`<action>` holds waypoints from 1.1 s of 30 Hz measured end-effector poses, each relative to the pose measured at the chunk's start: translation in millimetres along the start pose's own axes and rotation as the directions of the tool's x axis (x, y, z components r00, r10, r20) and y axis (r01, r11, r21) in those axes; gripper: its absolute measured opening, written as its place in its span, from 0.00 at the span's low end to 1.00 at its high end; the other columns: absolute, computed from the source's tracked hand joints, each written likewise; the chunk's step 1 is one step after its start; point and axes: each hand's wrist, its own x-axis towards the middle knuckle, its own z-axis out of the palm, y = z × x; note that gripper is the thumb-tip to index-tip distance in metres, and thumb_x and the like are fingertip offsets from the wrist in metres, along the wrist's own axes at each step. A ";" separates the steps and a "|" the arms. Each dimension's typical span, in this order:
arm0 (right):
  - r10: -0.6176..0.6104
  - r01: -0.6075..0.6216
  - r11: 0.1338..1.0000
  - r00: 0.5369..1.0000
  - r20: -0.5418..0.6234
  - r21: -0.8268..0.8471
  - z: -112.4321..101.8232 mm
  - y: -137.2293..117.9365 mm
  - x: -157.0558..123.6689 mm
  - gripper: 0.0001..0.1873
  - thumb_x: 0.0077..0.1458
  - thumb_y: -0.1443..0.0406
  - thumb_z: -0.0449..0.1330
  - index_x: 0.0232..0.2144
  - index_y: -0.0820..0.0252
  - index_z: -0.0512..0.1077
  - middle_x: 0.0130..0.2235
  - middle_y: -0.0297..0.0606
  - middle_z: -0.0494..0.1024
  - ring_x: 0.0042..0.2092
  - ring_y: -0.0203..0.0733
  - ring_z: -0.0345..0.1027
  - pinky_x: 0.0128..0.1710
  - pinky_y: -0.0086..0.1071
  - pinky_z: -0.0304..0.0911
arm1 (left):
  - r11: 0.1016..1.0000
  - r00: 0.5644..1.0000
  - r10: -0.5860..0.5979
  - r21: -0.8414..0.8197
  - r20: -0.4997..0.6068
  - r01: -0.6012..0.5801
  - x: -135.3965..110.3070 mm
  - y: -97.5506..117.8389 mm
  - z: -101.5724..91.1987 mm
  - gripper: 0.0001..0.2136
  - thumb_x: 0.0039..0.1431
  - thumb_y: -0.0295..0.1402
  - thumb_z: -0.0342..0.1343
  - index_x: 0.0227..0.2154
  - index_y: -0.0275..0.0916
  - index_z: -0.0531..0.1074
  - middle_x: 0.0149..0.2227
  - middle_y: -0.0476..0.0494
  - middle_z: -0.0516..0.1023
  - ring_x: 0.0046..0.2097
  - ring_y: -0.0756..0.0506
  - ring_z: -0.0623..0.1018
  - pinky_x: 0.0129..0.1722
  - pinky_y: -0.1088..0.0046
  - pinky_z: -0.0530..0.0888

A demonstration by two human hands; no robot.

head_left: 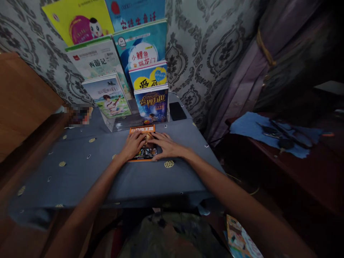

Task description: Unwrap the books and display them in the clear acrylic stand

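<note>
A small book (142, 129) with an orange and dark cover lies flat on the cloth-covered table (86, 179). Its left side is under my left hand (133, 144), whose fingers stretch across the cover. From the other side my right hand (167, 145) rests along the right edge with its fingers spread. The fingertips of both hands come close together over the middle of the cover and hide part of its picture. Just behind the book stands a clear display rack (119, 124), holding a blue book (152, 104) and a book with a guitar player (110, 100).
Higher rack tiers hold more books, among them a yellow one (61, 21) and a teal one (145, 43). A black phone-like slab (177, 111) lies right of the rack. On the right, a dark red surface (290, 179) carries a blue cloth (245, 125) with glasses.
</note>
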 end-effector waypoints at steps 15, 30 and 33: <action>0.015 -0.016 1.000 1.000 0.009 0.024 2.5 3.4 -1.4 0.49 0.46 0.43 0.71 0.66 0.50 0.64 0.73 0.49 0.50 0.74 0.63 0.39 0.70 0.63 0.35 | 0.737 0.866 -0.474 -0.611 -0.162 0.289 -33.3 -5.7 -1.3 0.23 0.59 0.36 0.60 0.58 0.40 0.70 0.56 0.36 0.76 0.59 0.35 0.74 0.63 0.51 0.66; 0.170 -0.069 0.954 0.927 -0.335 0.292 7.3 3.3 5.1 0.63 0.44 0.53 0.73 0.73 0.59 0.43 0.63 0.55 0.68 0.56 0.58 0.73 0.57 0.53 0.67 | -0.256 0.836 -0.530 -0.967 0.142 0.002 -35.1 5.6 -51.3 0.22 0.44 0.32 0.72 0.44 0.40 0.75 0.39 0.48 0.85 0.37 0.47 0.83 0.41 0.72 0.78; 0.207 -0.085 0.917 0.937 -0.282 0.391 3.7 -3.0 6.4 0.31 0.54 0.53 0.65 0.56 0.61 0.72 0.35 0.39 0.82 0.29 0.46 0.77 0.37 0.40 0.73 | -0.203 0.869 -0.490 -0.979 0.074 -0.030 -32.3 7.0 -64.8 0.23 0.47 0.34 0.71 0.47 0.41 0.74 0.40 0.48 0.85 0.40 0.46 0.83 0.44 0.71 0.78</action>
